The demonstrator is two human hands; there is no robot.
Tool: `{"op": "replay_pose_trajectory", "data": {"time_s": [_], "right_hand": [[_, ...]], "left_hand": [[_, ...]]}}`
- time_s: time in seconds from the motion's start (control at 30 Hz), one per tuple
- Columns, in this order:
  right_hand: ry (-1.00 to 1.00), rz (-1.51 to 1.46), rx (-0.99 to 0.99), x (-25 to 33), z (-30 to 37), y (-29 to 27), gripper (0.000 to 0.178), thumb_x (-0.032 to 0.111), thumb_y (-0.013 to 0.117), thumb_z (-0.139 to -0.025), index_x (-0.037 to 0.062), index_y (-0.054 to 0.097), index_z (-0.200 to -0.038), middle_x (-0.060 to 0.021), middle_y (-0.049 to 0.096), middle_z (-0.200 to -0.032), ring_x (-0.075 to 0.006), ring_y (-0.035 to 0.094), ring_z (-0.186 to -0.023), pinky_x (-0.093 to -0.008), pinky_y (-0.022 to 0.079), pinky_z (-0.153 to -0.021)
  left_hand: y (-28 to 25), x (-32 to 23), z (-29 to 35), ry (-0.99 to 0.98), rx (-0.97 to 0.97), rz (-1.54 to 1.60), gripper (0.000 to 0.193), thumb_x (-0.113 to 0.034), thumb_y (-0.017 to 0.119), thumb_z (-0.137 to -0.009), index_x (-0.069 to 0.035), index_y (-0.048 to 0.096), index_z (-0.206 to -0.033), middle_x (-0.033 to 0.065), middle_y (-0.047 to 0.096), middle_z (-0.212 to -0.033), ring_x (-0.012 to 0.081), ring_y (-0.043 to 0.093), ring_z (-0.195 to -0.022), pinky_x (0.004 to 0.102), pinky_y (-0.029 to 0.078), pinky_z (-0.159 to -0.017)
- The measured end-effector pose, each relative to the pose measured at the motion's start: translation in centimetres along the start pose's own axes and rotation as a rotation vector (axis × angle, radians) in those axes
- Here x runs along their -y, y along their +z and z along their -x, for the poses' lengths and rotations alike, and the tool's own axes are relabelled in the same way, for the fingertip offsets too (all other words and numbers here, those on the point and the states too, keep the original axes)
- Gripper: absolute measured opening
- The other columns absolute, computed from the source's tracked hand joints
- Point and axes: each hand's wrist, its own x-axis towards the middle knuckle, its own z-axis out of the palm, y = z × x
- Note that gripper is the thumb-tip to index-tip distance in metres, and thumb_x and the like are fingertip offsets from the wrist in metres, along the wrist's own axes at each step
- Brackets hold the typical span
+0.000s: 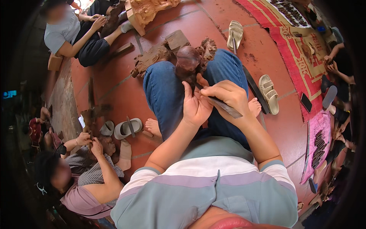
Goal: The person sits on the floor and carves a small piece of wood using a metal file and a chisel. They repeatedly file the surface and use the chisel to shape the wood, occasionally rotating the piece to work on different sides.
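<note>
A dark reddish-brown wood carving (188, 59) with a smooth rounded top stands between my jeans-covered knees. Against its near, lower part rests my left hand (196, 107), palm up; the thumb lies along the wood, and the other fingers curl in, partly hidden by the tool and my right hand. Closed around a flat, dark metal scraper-like blade (228, 108) is my right hand (228, 95). One end of the blade sticks out toward my right wrist; the other reaches toward the carving beside my left thumb.
Rough wood pieces (154, 57) lie beyond my knees on the red tile floor (282, 133). Tan sandals (268, 93), a long dark bar (251, 86) and a phone (306, 102) are on the right, near a red mat (286, 49). People sit at left and far right.
</note>
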Motion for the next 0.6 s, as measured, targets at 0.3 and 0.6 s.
{"op": "replay_pose_trajectory", "data": {"time_s": [0.3, 0.6], "right_hand": [[-0.072, -0.023, 0.024, -0.9, -0.7, 0.3, 0.022, 0.010, 0.069, -0.070, 0.0074, 0.069, -0.091, -0.0093, 0.068, -0.088, -0.0275, 0.065, -0.081, -0.0342, 0.052, -0.070], [-0.042, 0.027, 0.008, -0.6, -0.9, -0.1, 0.024, 0.006, 0.071, -0.069, 0.0064, 0.070, -0.093, -0.0093, 0.068, -0.086, -0.0262, 0.066, -0.078, -0.0320, 0.052, -0.069]], "left_hand": [[0.7, 0.0, -0.4, -0.051, -0.042, 0.015, 0.049, -0.056, 0.046, -0.092, -0.012, 0.058, -0.109, 0.0009, 0.059, -0.104, 0.0156, 0.060, -0.098, 0.0311, 0.053, -0.083], [0.7, 0.6, -0.4, 0.038, -0.123, -0.077, 0.054, -0.058, 0.047, -0.091, -0.010, 0.055, -0.115, 0.0037, 0.059, -0.112, 0.0186, 0.060, -0.099, 0.0337, 0.051, -0.089]]}}
